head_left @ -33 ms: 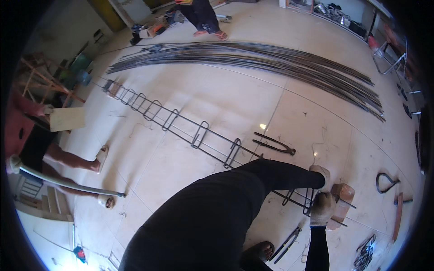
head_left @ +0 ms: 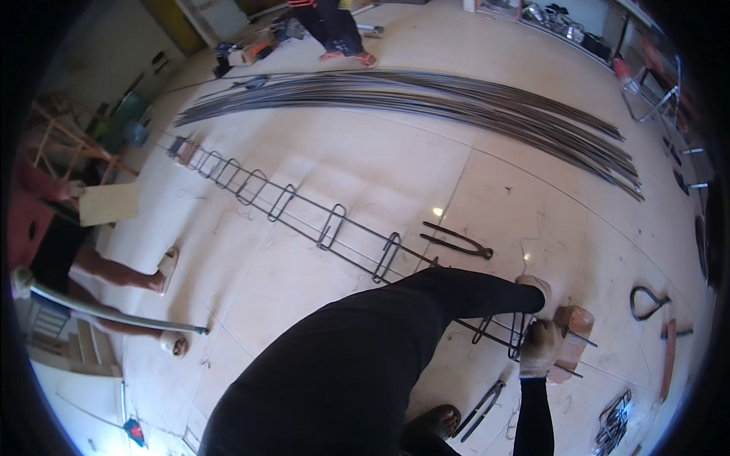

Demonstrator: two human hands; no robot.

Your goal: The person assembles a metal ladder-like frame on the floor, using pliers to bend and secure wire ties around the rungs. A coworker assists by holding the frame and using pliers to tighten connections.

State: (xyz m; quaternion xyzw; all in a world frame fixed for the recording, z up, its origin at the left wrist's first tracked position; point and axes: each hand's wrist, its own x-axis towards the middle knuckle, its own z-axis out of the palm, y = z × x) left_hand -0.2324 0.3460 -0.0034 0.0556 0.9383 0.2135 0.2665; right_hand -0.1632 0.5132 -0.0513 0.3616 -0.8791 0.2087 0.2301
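Observation:
A long steel rebar cage runs diagonally across the floor, with square stirrups spaced along its bars. Its near end rests on a reddish brick block, the bar tips sticking out beyond. My right hand, in a pale work glove, is closed at the last stirrups beside the block; what is inside its grip is hidden. Just beyond it, my gloved left hand reaches to the same end of the cage, its fingers mostly out of sight. Pincers lie close to my foot, and other pincers lie past the cage.
A bundle of loose rebar stretches across the far floor. One person on the left holds a board and a pole; another person stands at the back. Wire loops and a bent bar lie at right.
The view has shifted slightly, so the scene sits a little farther left. Both hands stay at the cage's near end.

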